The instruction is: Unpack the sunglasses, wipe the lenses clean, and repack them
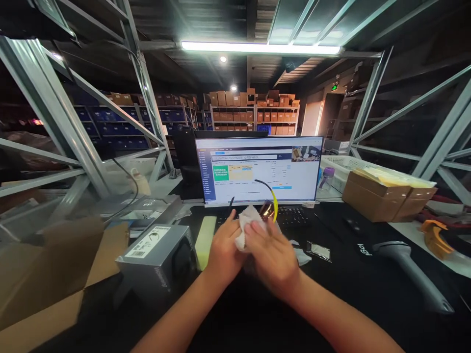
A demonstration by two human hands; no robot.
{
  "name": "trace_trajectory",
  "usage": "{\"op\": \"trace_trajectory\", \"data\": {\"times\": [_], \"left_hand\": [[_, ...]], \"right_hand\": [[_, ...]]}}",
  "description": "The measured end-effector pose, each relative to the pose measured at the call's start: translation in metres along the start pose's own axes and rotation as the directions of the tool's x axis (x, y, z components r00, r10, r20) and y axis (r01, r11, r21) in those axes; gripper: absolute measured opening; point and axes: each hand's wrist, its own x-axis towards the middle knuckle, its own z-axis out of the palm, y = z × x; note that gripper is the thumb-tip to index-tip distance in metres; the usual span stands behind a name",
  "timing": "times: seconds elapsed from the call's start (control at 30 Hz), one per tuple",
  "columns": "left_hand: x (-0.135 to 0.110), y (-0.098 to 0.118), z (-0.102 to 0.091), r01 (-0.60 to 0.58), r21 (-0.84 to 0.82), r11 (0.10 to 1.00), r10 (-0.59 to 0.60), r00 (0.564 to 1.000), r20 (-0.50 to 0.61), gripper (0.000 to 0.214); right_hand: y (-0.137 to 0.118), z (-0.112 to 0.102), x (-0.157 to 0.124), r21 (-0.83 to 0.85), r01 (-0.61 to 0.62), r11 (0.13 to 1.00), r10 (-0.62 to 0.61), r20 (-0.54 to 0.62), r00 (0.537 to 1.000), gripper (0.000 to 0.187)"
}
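My left hand (222,250) and my right hand (274,257) meet above the black desk (235,314), just in front of the keyboard (290,215). Between them is a white cloth (247,223) pressed against a pair of glasses (268,208) with a tinted lens and a yellow-and-black arm curving upward. The fingers of both hands are closed around the cloth and glasses. The left hand pinches the cloth from the left; the right hand covers it from the right.
A lit monitor (259,169) stands behind the hands. A grey product box (158,257) and open cardboard carton (47,274) lie left. A small clear bag (318,250), a handheld scanner (408,269) and brown boxes (386,193) lie right. Metal racking flanks both sides.
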Motion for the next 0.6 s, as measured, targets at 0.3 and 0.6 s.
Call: {"op": "trace_trajectory", "data": {"times": [0.3, 0.6], "left_hand": [[0.004, -0.002, -0.001, -0.027, 0.031, 0.999, 0.024, 0.994, 0.103, 0.015], [0.005, -0.001, 0.0, 0.027, 0.032, 0.999, -0.033, 0.983, 0.179, 0.011]], "right_hand": [[0.016, -0.003, 0.002, -0.048, -0.145, 0.988, 0.144, -0.023, 0.989, 0.048], [0.053, -0.007, 0.002, 0.07, -0.357, 0.932, 0.356, 0.019, 0.934, 0.039]]}}
